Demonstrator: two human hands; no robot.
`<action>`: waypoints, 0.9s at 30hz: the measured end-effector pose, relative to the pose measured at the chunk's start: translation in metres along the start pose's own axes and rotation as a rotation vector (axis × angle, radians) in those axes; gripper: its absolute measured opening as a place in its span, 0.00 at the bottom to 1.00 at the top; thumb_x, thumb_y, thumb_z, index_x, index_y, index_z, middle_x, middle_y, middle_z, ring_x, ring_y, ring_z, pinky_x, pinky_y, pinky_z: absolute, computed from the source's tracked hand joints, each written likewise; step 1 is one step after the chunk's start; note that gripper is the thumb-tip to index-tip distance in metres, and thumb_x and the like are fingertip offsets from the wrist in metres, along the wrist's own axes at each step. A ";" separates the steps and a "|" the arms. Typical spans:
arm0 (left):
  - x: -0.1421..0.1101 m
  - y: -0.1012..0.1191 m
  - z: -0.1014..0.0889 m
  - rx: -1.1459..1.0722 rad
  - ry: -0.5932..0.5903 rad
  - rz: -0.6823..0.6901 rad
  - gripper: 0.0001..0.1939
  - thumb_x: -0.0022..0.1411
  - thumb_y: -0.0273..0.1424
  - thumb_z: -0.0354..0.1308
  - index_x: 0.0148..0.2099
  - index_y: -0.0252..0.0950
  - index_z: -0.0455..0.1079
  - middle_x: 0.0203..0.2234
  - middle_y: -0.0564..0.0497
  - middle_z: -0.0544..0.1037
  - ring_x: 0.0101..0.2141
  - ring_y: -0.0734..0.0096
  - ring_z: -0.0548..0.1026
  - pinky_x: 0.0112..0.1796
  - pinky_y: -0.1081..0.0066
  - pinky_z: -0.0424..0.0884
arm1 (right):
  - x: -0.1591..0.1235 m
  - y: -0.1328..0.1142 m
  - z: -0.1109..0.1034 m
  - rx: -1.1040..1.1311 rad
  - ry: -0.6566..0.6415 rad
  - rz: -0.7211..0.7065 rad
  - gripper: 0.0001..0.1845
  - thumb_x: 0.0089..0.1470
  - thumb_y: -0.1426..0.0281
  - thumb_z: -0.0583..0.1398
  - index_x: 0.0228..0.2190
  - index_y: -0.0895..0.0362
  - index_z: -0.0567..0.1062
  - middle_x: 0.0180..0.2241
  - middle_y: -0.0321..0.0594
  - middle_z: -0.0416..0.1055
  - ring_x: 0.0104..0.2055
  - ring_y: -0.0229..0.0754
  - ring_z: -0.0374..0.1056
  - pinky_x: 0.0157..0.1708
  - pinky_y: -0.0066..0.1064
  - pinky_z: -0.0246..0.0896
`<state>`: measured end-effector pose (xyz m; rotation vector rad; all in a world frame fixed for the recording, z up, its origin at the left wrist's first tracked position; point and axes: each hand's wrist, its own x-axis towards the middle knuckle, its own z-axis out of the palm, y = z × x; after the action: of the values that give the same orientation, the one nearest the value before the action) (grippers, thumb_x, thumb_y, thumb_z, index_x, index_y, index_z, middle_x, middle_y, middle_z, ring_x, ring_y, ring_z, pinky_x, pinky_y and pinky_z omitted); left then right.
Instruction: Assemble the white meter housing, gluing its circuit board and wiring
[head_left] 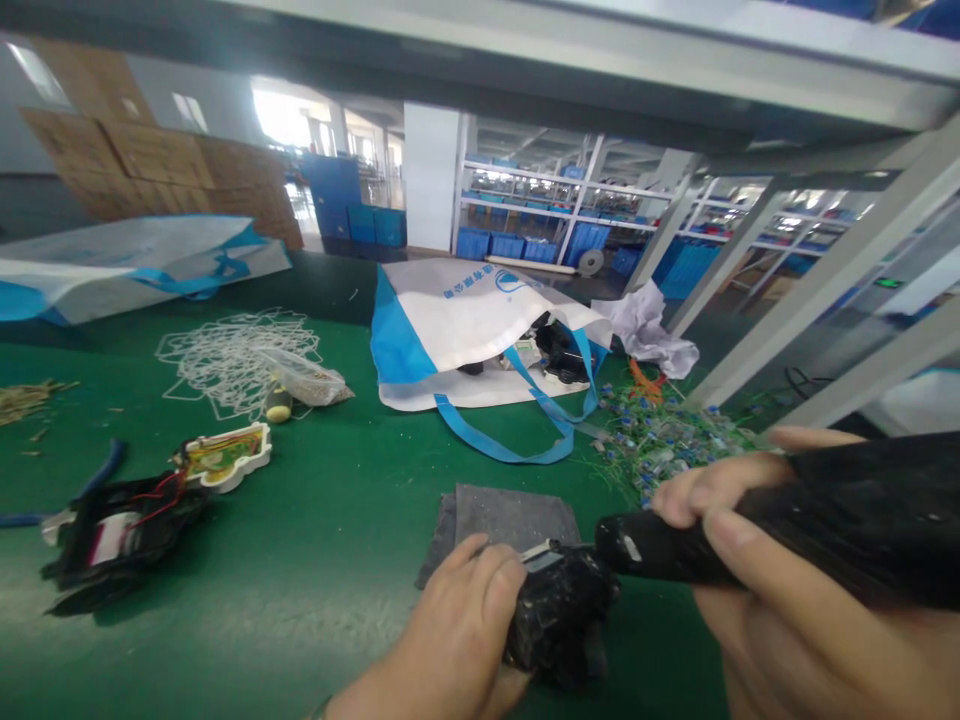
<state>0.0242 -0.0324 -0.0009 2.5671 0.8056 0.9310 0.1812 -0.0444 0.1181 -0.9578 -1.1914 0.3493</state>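
Note:
Near the bottom middle, my left hand [472,620] is closed around a black plastic housing [562,610], which has a pale strip along its top edge. My right hand [780,560] grips a black electric screwdriver [862,510], held sideways. Its narrow nose meets the right upper side of the housing; the bit itself is hard to make out. Behind my left hand lies a folded grey cloth [510,515]. Over on the left rests an opened black device [124,540] with red wires running to a white plastic shell [229,455] that holds a circuit board.
A white and blue tote bag [450,330] lies with black parts in its mouth. Right of it are a heap of green wires with blue connectors [667,440] and crumpled paper [652,325]. White wire pieces [232,360] and a screwdriver handle [278,403] lie left. Metal posts [832,270] stand right.

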 end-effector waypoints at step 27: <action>0.001 0.003 -0.003 -0.074 -0.086 -0.167 0.22 0.47 0.27 0.54 0.46 0.33 0.54 0.39 0.44 0.65 0.41 0.59 0.64 0.43 0.57 0.64 | 0.005 0.022 0.005 0.196 -0.007 0.000 0.17 0.38 0.83 0.58 0.33 0.58 0.65 0.21 0.33 0.67 0.22 0.40 0.64 0.27 0.38 0.59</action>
<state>0.0238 -0.0335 0.0033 2.4158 0.9264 0.7795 0.1836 -0.0260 0.1041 -0.7871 -1.1409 0.4614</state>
